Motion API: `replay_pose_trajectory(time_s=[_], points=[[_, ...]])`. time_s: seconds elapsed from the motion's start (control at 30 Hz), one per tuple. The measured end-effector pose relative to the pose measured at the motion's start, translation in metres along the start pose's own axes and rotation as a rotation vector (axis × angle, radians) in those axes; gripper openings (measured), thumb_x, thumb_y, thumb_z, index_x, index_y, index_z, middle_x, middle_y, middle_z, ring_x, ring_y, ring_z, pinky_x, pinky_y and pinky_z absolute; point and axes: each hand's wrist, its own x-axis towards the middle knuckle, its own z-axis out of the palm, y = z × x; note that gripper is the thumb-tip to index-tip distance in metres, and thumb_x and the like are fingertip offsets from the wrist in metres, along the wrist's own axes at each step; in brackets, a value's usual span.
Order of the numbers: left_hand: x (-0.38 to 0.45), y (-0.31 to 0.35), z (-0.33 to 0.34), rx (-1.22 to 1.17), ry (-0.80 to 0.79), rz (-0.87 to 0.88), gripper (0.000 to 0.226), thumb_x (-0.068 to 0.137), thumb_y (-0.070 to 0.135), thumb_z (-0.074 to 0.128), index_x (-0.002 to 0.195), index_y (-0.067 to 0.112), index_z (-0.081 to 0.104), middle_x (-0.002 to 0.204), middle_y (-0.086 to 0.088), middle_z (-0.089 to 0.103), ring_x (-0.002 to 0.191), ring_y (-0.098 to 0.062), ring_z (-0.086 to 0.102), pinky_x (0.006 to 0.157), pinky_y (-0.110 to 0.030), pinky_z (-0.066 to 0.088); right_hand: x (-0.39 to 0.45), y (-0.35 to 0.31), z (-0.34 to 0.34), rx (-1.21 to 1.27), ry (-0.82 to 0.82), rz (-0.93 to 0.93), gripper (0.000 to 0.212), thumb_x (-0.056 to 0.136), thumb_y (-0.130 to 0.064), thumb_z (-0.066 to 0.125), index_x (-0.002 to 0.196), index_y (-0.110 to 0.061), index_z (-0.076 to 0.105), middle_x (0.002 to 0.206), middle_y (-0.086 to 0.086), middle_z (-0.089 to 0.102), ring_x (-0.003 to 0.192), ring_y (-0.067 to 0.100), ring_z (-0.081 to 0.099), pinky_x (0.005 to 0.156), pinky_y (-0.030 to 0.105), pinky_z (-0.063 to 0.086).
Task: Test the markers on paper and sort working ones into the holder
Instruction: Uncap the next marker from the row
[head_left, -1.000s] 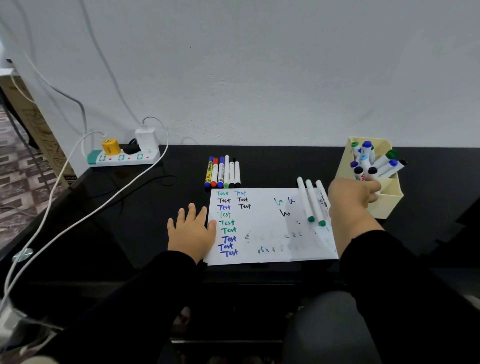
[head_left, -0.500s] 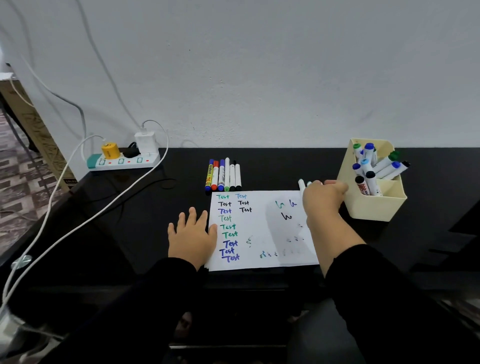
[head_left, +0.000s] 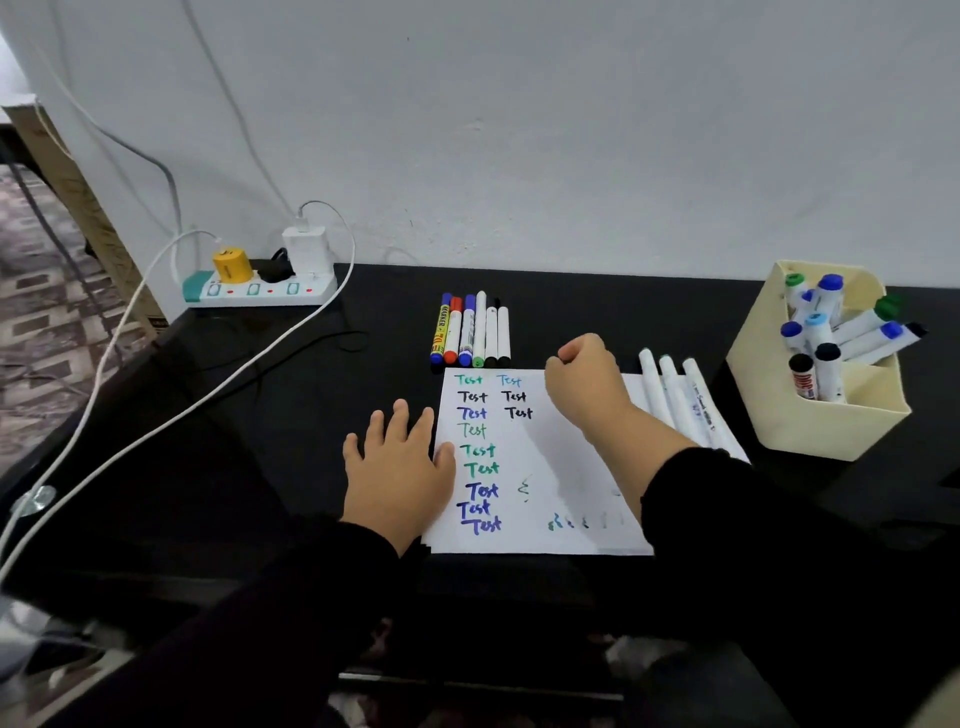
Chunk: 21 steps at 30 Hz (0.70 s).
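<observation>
Because the right hand (head_left: 584, 382) shows only its back, its curled fingers hide what is under them, so I cannot tell if they hold anything. It is above the far edge of the white sheet of paper (head_left: 540, 462), which lies near the front edge of the black tabletop (head_left: 260, 415). The right sleeve covers the sheet's right side and the near ends of three white markers (head_left: 675, 400) lying there. The paper has "Test" written many times in green, black and blue; faint marks lower down are hard to read. The left hand (head_left: 397, 467) lies flat with fingers spread, its thumb on the paper's left edge. Six capped markers (head_left: 471, 330) lie side by side just past the paper's far edge. The cream plastic holder (head_left: 831, 421), by the right edge, has more markers standing in it.
</observation>
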Motion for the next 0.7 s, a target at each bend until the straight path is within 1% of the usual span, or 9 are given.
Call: replay_pose_trajectory(time_s=[0.07, 0.13, 0.2, 0.27, 0.3, 0.4, 0.53, 0.63, 0.7], points=[[0.0, 0.0, 0.0, 0.003, 0.0, -0.001, 0.056, 0.098, 0.046, 0.021, 0.149, 0.029, 0.008, 0.158, 0.001, -0.001, 0.145, -0.022, -0.003, 0.115, -0.048, -0.002, 0.009, -0.011, 0.004, -0.1, -0.092, -0.037, 0.024, 0.095, -0.016, 0.047, 0.118, -0.01, 0.048, 0.114, 0.008, 0.054, 0.086, 0.019, 0.05, 0.06, 0.026, 0.039], [0.0, 0.0, 0.0, 0.003, 0.003, 0.0, 0.056, 0.097, 0.047, 0.021, 0.149, 0.029, 0.009, 0.158, 0.001, -0.002, 0.145, -0.022, -0.004, 0.115, -0.048, -0.002, 0.018, -0.024, 0.009, -0.161, -0.146, -0.024, 0.027, 0.095, -0.013, 0.048, 0.121, -0.007, 0.051, 0.109, 0.011, 0.058, 0.088, 0.024, 0.057, 0.061, 0.03, 0.047], [0.001, 0.0, 0.001, 0.006, 0.01, 0.0, 0.056, 0.097, 0.047, 0.021, 0.149, 0.03, 0.009, 0.158, 0.002, -0.002, 0.145, -0.022, -0.004, 0.115, -0.047, -0.002, 0.031, -0.035, 0.018, -0.197, -0.203, -0.016, 0.014, 0.094, -0.01, 0.046, 0.1, -0.004, 0.057, 0.091, 0.012, 0.059, 0.081, 0.023, 0.059, 0.063, 0.033, 0.049], [0.001, 0.001, 0.001, 0.016, 0.011, 0.003, 0.057, 0.097, 0.047, 0.021, 0.149, 0.029, 0.008, 0.158, 0.002, -0.003, 0.145, -0.022, -0.005, 0.114, -0.047, -0.002, 0.041, -0.039, 0.028, -0.241, -0.224, 0.017, 0.025, 0.094, -0.011, 0.044, 0.069, -0.01, 0.045, 0.071, 0.005, 0.044, 0.059, 0.014, 0.043, 0.05, 0.023, 0.036], [0.001, 0.001, 0.001, 0.023, 0.012, 0.004, 0.057, 0.097, 0.047, 0.021, 0.149, 0.029, 0.007, 0.158, 0.001, -0.003, 0.145, -0.022, -0.006, 0.114, -0.048, -0.002, 0.047, -0.039, 0.034, -0.237, -0.242, 0.019, 0.031, 0.094, -0.012, 0.045, 0.064, -0.013, 0.038, 0.068, 0.002, 0.039, 0.056, 0.012, 0.036, 0.048, 0.02, 0.031], [0.001, 0.0, 0.003, 0.031, 0.014, 0.009, 0.057, 0.097, 0.046, 0.021, 0.149, 0.028, 0.006, 0.158, 0.001, -0.004, 0.145, -0.023, -0.006, 0.114, -0.048, -0.003, 0.057, -0.038, 0.043, -0.283, -0.248, 0.019, 0.034, 0.091, -0.011, 0.049, 0.062, -0.016, 0.034, 0.067, 0.0, 0.036, 0.056, 0.011, 0.033, 0.05, 0.018, 0.03], [0.002, -0.001, 0.003, 0.021, 0.003, 0.011, 0.057, 0.097, 0.046, 0.021, 0.149, 0.028, 0.006, 0.158, 0.0, -0.005, 0.145, -0.023, -0.007, 0.114, -0.048, -0.004, 0.06, -0.043, 0.047, -0.356, -0.198, 0.034, 0.03, 0.094, -0.012, 0.047, 0.065, -0.01, 0.038, 0.067, 0.003, 0.039, 0.067, 0.018, 0.046, 0.062, 0.024, 0.039], [0.001, -0.002, 0.003, 0.018, -0.002, 0.015, 0.057, 0.097, 0.046, 0.02, 0.149, 0.028, 0.005, 0.158, 0.0, -0.005, 0.145, -0.023, -0.007, 0.114, -0.048, -0.004, 0.064, -0.044, 0.045, -0.278, -0.181, 0.082, 0.027, 0.089, -0.015, 0.054, 0.066, -0.01, 0.04, 0.064, 0.002, 0.041, 0.055, 0.015, 0.041, 0.054, 0.023, 0.036], [0.001, -0.002, 0.003, 0.014, -0.003, 0.016, 0.057, 0.097, 0.046, 0.02, 0.149, 0.028, 0.006, 0.158, 0.0, -0.005, 0.145, -0.023, -0.007, 0.114, -0.048, -0.003, 0.06, -0.045, 0.042, -0.145, -0.172, 0.138, 0.027, 0.088, -0.016, 0.057, 0.067, -0.011, 0.041, 0.064, 0.003, 0.042, 0.055, 0.015, 0.04, 0.057, 0.025, 0.038]])
